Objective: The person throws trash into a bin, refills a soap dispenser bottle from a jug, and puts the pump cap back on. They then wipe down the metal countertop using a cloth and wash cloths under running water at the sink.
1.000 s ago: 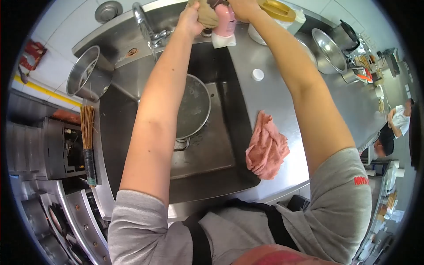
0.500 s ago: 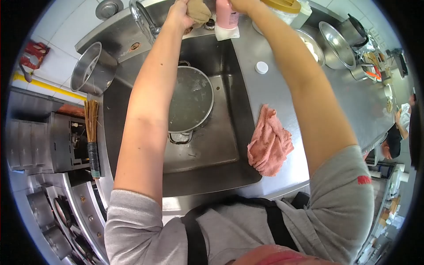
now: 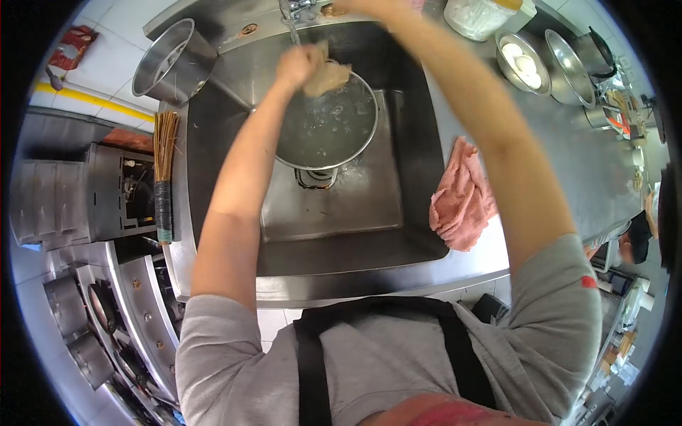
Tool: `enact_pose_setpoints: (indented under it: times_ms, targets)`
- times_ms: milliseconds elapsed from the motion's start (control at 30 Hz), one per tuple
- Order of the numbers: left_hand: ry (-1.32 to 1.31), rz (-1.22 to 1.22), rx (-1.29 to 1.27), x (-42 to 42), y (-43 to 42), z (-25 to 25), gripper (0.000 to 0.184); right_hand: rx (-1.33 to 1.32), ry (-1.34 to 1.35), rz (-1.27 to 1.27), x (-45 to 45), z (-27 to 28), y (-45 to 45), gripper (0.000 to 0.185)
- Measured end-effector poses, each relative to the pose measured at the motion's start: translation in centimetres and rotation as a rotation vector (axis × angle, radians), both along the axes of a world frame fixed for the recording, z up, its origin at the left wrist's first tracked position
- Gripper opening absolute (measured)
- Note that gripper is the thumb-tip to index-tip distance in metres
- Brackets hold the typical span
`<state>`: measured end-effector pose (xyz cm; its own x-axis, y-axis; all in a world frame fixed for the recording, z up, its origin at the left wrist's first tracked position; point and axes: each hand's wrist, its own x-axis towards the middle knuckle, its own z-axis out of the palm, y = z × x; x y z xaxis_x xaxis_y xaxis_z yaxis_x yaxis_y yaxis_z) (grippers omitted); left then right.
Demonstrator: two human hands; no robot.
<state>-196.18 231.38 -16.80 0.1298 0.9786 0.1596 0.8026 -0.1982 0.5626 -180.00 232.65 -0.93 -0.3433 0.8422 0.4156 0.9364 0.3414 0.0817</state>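
My left hand (image 3: 297,67) is closed on a tan cloth (image 3: 328,79), over the far side of a large metal pot (image 3: 332,167). The pot holds cloudy water (image 3: 323,124) with bubbles on it and sits in the steel sink (image 3: 334,213). Close behind my left hand is the faucet (image 3: 287,13). My right hand (image 3: 362,6) is at the top edge of the view, beside the faucet's base; its fingers are blurred and partly cut off. A sliver of a pink bottle (image 3: 416,4) shows right of it.
On the counter right of the sink lies a pink towel (image 3: 462,199). Beyond are a bowl of white round items (image 3: 524,64), metal bowls and a white tub (image 3: 477,18). Left of the sink stand a steel bucket (image 3: 174,64) and a stick brush (image 3: 163,177).
My left hand has brought the tan cloth from the sink's back ledge to above the pot. My right hand has moved left from the pink bottle to the faucet. The view has shifted.
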Motion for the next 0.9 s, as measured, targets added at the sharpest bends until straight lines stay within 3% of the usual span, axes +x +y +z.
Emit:
enact_pose_setpoints:
  times_ms: [33, 67, 100, 133, 167, 233, 267, 300, 333, 400, 433, 500, 533, 567, 600, 633, 667, 700, 733, 800, 867, 900]
  targets:
    - [0.198, -0.004, -0.321, -0.7, -0.6, -2.5, 0.038, -0.022, 0.093, 0.109, -2.0, -2.5, -1.0, 0.016]
    - [0.335, -0.338, -0.233, -2.1, -2.0, -6.5, 0.045, -0.484, 0.200, 0.157, -4.7, -7.3, 2.8, 0.037]
    - [0.430, -0.377, -0.313, -2.1, -3.6, -8.0, 0.051, -0.481, 0.374, 0.361, -5.6, -9.6, 2.8, 0.035]
    - [0.525, -0.412, -0.391, -2.1, -4.8, -8.4, 0.058, -0.571, 0.509, 0.336, -7.2, -12.8, 3.7, 0.034]
    - [0.529, -0.411, -0.388, -2.5, -5.1, -8.2, 0.058, -0.796, 0.514, 0.332, -7.7, -12.1, 2.1, 0.033]
    - [0.352, -0.371, -0.639, -3.4, -5.6, -7.9, 0.055, -0.867, 0.595, 0.271, -6.9, -12.2, -1.5, 0.036]
    - [-0.013, -0.215, -0.694, -4.2, -4.5, -7.1, 0.051, -1.091, 0.918, 0.152, -6.7, -13.8, -1.7, 0.034]
    - [-0.376, -0.056, -0.734, -5.0, -3.5, -5.7, 0.048, -1.148, 1.084, 0.032, -6.5, -15.3, -2.4, 0.038]
    - [-0.581, 0.010, -0.647, -4.3, -4.0, -1.8, 0.036, -1.147, 1.077, 0.044, -6.4, -15.3, -3.5, 0.038]
    - [-1.148, -0.130, -0.577, -4.4, -3.3, 3.7, 0.027, -1.317, 1.416, -0.418, -7.0, -14.7, -5.7, 0.033]
    - [-1.288, -0.165, -0.486, -4.4, -2.9, 5.5, 0.021, -1.316, 1.416, -0.399, -8.1, -15.0, -4.6, 0.033]
    - [-1.263, -0.050, -0.510, -5.4, -1.0, 3.9, 0.021, -1.006, 2.116, 0.082, -10.1, -16.1, -1.6, 0.033]
    - [-1.238, 0.056, -0.544, -5.5, -0.3, 3.4, 0.022, -1.004, 2.106, 0.092, -10.6, -15.0, -2.2, 0.033]
    - [-0.993, 0.216, -0.562, -4.7, -1.3, 3.3, 0.017, -0.564, 1.763, 0.018, -11.0, -13.6, -3.1, 0.026]
    - [-1.000, 0.207, -0.550, -4.5, -1.4, 3.9, 0.017, -0.156, 1.389, -0.047, -11.1, -12.1, -3.9, 0.023]
    - [-0.932, 0.208, -0.601, -4.4, -1.3, 4.0, 0.016, -0.012, 1.135, 0.034, -10.1, -12.2, -3.8, 0.018]
    - [-0.857, 0.210, -0.656, -4.3, -1.4, 4.2, 0.015, -0.003, 1.134, 0.033, -8.8, -12.2, -2.8, 0.018]
    - [-1.036, 0.184, -0.595, -4.3, -1.3, 4.6, 0.008, -0.198, 0.715, 0.074, -7.5, -11.5, -1.1, 0.014]
    - [-1.038, 0.178, -0.589, -4.5, -0.6, 4.9, 0.008, -0.380, 0.289, 0.107, -6.7, -10.9, 1.0, 0.010]
    - [-0.860, 0.069, -0.522, -4.8, 1.0, 5.2, 0.012, -0.282, 0.167, 0.156, -6.7, -9.2, 3.1, 0.009]
    - [-0.807, 0.060, -0.567, -3.5, 0.1, 7.3, 0.015, -0.582, 0.597, 0.200, -7.2, -6.0, 3.7, 0.019]
    - [-0.709, 0.086, -0.547, -2.9, -0.8, 8.3, 0.016, -0.577, 0.594, 0.199, -7.6, -5.5, 4.0, 0.019]
